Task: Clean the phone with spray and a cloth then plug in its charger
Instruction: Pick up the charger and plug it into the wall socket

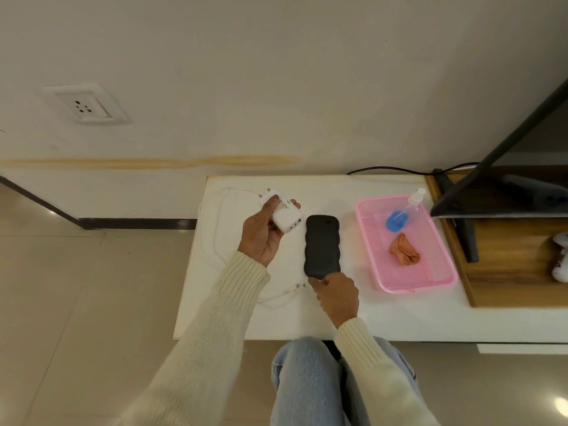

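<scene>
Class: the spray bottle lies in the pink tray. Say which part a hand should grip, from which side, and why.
Probably grip the spray bottle round its rounded body, from above, fingers across its width. It lies on its side with the pump head toward the far rim of the pink tray, whose walls hinder a low sideways reach.

We see a pink basket (430, 265) on a white shelf (307, 318), a television (522, 186) on the wooden board (507, 284) beside it, a black cable (399, 170) behind.
</scene>
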A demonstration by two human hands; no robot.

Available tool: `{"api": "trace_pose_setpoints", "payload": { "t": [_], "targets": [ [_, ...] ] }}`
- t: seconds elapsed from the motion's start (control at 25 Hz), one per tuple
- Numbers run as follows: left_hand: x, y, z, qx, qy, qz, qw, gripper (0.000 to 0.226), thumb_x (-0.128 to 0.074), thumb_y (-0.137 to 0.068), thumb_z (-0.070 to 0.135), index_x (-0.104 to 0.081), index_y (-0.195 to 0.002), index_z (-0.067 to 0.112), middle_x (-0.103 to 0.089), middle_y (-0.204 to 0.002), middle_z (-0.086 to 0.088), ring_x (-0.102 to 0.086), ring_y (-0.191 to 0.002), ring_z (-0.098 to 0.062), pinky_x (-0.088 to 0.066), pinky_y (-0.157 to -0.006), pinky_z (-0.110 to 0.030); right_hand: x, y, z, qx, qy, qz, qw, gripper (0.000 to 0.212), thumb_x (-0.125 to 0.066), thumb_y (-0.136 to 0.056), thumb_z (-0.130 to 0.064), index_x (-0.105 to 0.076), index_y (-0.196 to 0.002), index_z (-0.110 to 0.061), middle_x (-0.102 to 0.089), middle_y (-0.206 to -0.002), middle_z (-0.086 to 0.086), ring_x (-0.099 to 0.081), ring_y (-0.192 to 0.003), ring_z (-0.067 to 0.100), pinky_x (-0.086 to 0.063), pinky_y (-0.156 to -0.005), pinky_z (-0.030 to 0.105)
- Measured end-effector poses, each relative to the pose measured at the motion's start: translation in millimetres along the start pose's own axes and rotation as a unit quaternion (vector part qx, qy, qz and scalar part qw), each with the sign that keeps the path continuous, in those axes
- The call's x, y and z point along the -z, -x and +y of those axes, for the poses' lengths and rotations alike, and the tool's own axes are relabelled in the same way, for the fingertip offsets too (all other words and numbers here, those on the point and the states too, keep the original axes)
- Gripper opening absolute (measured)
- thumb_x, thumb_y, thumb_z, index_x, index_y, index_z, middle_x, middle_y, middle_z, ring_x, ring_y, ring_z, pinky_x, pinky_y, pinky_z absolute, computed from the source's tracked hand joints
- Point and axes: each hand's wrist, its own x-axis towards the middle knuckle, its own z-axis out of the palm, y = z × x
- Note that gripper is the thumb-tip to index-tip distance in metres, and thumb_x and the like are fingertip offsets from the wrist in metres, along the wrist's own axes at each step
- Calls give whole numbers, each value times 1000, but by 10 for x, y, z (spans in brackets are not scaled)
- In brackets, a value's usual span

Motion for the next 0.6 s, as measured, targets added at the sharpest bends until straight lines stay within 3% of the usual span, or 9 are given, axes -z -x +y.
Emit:
{"api": "trace_pose_setpoints", "payload": {
  "t": [0.08, 0.2, 0.4, 0.52, 0.6],
  "targets": [
    [4, 0, 11, 1, 3, 5, 1000, 17, -59, -90, 9, -56, -106, 6, -68, -92, -18, -70, -81, -29, -58, -60, -37, -123, 34, 7, -47, 18, -29, 998, 49, -65, -78, -53, -61, -77, -4, -70, -79, 12, -68, -70, 27, -58, -74, 38],
    [12, -5, 12, 2, 8, 10, 1000, 18, -61, -89, 9, -56, -106, 6, -69, -92, -18, -70, -81, -30, -57, -60, -37, -276, 106, -84, -37, 63, -30, 997, 52, -69, -69, -59, -54, -77, -10, -67, -81, 6, -65, -71, 21, -55, -69, 31],
    [43, -5, 3, 2, -8, 15, 1000, 24, -62, -88, 10, -55, -111, 6, -68, -97, -19, -71, -82, -30, -57, -61, -36, -411, 173, -128, 2, 103, 27, 994, 33, -71, -77, -41, -51, -72, -15, -67, -82, 4, -53, -65, 14, -41, -59, 25],
    [40, 0, 11, 2, -8, 18, 1000, 26, -62, -87, 9, -55, -112, 6, -69, -95, -17, -71, -82, -30, -57, -61, -37, -436, 191, -74, -11, 46, 41, 998, 26, -68, -81, -29, -53, -69, -12, -63, -73, 5, -58, -66, 17, -48, -61, 28],
    [29, 4, 21, 2, -4, 22, 1000, 27, -62, -87, 10, -55, -112, 7, -69, -97, -18, -71, -82, -30, -58, -62, -37, -411, 188, -56, -32, -22, 53, 998, 29, -68, -79, -23, -49, -61, -10, -55, -60, 2, -52, -55, 15, -44, -56, 26]
  ]
}}
